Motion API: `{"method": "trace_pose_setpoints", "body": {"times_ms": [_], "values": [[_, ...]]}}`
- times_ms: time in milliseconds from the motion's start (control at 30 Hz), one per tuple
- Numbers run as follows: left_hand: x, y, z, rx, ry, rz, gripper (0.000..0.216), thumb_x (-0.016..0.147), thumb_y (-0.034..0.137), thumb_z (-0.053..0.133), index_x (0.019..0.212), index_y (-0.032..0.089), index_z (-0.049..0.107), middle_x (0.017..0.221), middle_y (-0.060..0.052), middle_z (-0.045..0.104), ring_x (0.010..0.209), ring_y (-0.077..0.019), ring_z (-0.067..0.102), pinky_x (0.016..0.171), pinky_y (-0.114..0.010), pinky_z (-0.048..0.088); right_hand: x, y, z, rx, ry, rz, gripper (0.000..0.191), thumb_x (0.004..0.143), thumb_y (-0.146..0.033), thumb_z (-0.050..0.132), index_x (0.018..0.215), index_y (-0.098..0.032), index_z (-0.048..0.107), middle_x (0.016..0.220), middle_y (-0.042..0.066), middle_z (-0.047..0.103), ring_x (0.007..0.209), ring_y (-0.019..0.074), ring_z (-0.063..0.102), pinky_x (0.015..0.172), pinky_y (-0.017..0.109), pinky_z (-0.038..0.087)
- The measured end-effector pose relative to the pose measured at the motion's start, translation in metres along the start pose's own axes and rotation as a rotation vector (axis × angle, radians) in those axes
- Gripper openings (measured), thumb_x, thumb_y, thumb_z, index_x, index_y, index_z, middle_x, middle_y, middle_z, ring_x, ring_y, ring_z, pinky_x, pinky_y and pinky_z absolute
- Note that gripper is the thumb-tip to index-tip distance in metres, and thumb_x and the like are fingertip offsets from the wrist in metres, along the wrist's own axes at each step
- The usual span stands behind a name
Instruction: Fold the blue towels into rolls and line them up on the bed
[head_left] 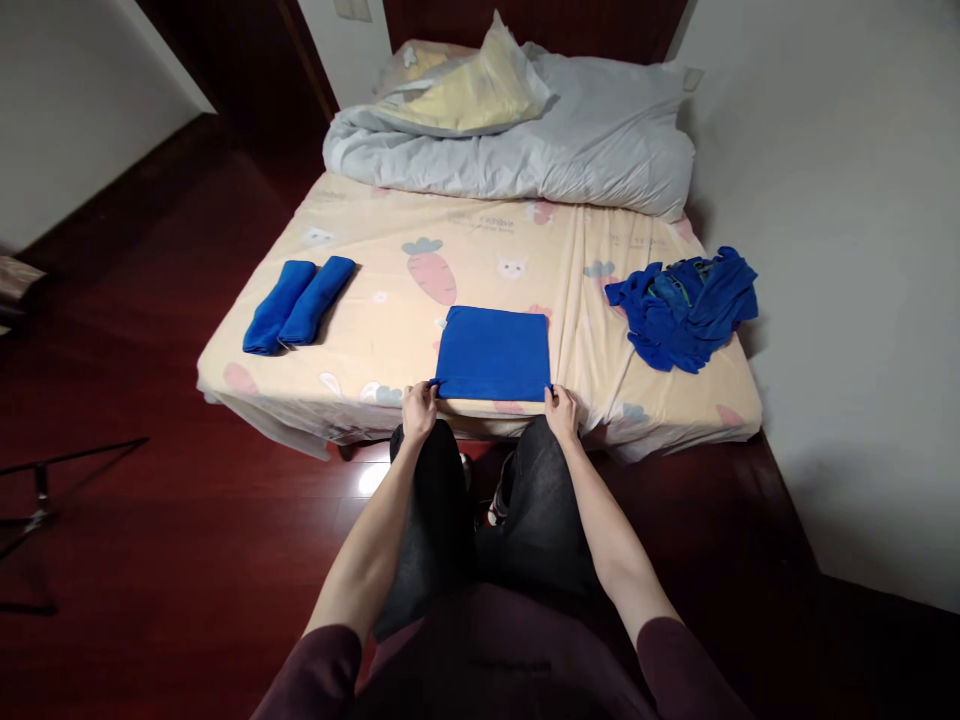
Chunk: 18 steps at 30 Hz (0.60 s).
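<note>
We see the left hand (420, 411) at the near left corner of the flat blue cloth (493, 350), thumb and fingers drawn together in a pinch on the fabric. The right hand (562, 412) grips the near right corner in the same manner, its fingertips closed on the edge. Between the two hands we find the cloth spread as a near-rectangle, a narrow band running along its near side and a small pale tag (441, 323) at its far left corner. Beneath the cloth we note a cream bedsheet (360, 315) printed with carrots and animal faces. To the left of the cloth, well apart from it, lie a rolled blue cloth (279, 308) and, just beside that, a second roll (319, 300). To the right of the cloth, also well apart, we observe a crumpled blue heap (690, 315). On the near side of the cloth are the wearer's dark trousers (424, 520). Beyond the cloth, at the far end of the bed, we see a bunched grey quilt (600, 130) with a yellow pillow (472, 95) on it.
</note>
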<state>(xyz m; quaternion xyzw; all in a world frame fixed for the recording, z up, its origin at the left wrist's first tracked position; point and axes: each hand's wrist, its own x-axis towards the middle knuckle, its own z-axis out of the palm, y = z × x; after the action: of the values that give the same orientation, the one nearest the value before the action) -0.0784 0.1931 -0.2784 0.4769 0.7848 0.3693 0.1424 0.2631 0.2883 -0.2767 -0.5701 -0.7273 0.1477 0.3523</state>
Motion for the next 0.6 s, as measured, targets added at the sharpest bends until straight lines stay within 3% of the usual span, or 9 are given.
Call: {"method": "trace_pose_setpoints", "body": {"times_ms": [300, 600], "values": [[0.000, 0.005, 0.001, -0.016, 0.005, -0.037, 0.026, 0.100, 0.044, 0.052, 0.104, 0.023, 0.067, 0.103, -0.014, 0.072, 0.112, -0.0334, 0.059, 0.098, -0.047, 0.051, -0.003, 0.006, 0.003, 0.040, 0.013, 0.074, 0.027, 0.101, -0.039, 0.052, 0.093, -0.021, 0.070, 0.089, 0.010, 0.073, 0.086, 0.0252, 0.064, 0.086, 0.038, 0.054], [0.001, 0.009, 0.002, -0.044, 0.048, -0.086, 0.024, 0.101, 0.043, 0.053, 0.114, 0.024, 0.058, 0.093, -0.010, 0.067, 0.104, -0.0309, 0.061, 0.094, -0.045, 0.051, -0.001, 0.011, 0.009, 0.034, 0.013, 0.067, 0.027, 0.101, -0.040, 0.050, 0.093, -0.022, 0.068, 0.086, 0.009, 0.072, 0.088, 0.0257, 0.065, 0.086, 0.037, 0.053]]}}
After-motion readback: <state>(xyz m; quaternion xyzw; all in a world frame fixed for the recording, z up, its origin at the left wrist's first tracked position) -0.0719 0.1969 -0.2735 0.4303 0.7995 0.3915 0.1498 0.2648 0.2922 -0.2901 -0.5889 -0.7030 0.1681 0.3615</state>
